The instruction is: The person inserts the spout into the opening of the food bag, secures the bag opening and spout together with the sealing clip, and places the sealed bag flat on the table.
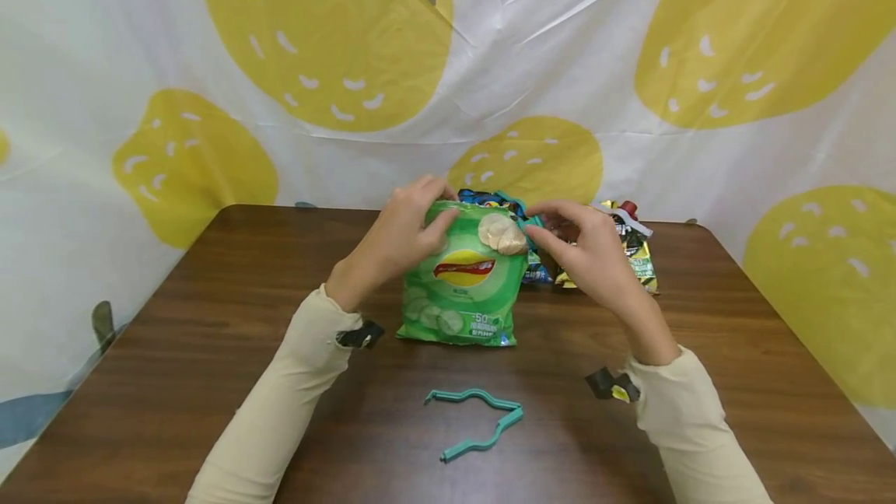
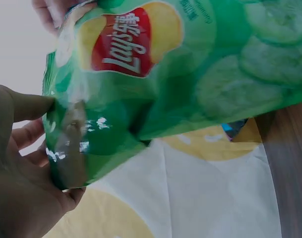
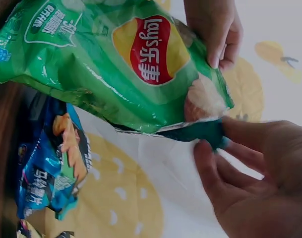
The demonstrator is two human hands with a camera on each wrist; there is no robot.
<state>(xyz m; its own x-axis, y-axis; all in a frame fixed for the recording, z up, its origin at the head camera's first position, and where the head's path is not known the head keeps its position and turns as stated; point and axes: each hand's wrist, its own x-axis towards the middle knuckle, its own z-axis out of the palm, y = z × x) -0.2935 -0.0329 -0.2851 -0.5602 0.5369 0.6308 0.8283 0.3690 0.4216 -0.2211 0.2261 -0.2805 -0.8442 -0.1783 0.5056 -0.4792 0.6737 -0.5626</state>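
A green bag of chips [image 1: 458, 317] stands upright at the middle of the table, its printed front toward me. My left hand [image 1: 399, 236] pinches its top left corner, the thumb on the front and the fingers behind, as the left wrist view also shows. At the top right corner, the thumb and fingers of my right hand [image 1: 591, 255] hold the bag's edge; the right wrist view shows them around a dark green fold [image 3: 195, 131]. A teal bag clip [image 1: 516, 414], unfolded into a bent V, lies on the table in front of the bag.
Behind the green bag stands a blue chip bag [image 3: 46, 183] with teal pieces at its edge. To its right is a yellow and black bag [image 1: 644, 263] with a light grey strip and a red piece on top. A lemon-print cloth [image 1: 329, 154] hangs behind the wooden table [image 1: 238, 302].
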